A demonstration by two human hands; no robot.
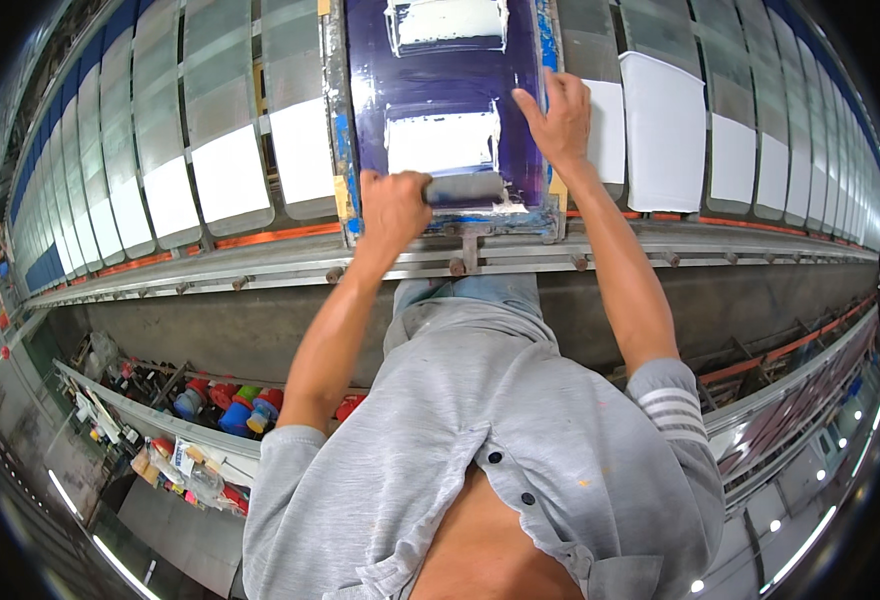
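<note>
My left hand (pixel 394 208) is closed round the end of a squeegee (pixel 465 189), whose grey body lies across the near end of a screen printing frame (pixel 550 50). White ink is smeared at the squeegee's right end. The mesh (pixel 440 80) is dark purple with two white-inked blocks, one far and one near. My right hand (pixel 562 120) rests at the frame's right edge, thumb stretched inward over it and fingers apart, holding nothing. What lies under the screen is hidden.
Long rows of grey boards with white fabric pieces (pixel 228 175) run left and right. A metal rail (pixel 610 255) borders the table in front of me. Behind me at left, a shelf (pixel 195 430) carries several coloured tubs (pixel 237 417). Another table (pixel 780 400) stands behind at right.
</note>
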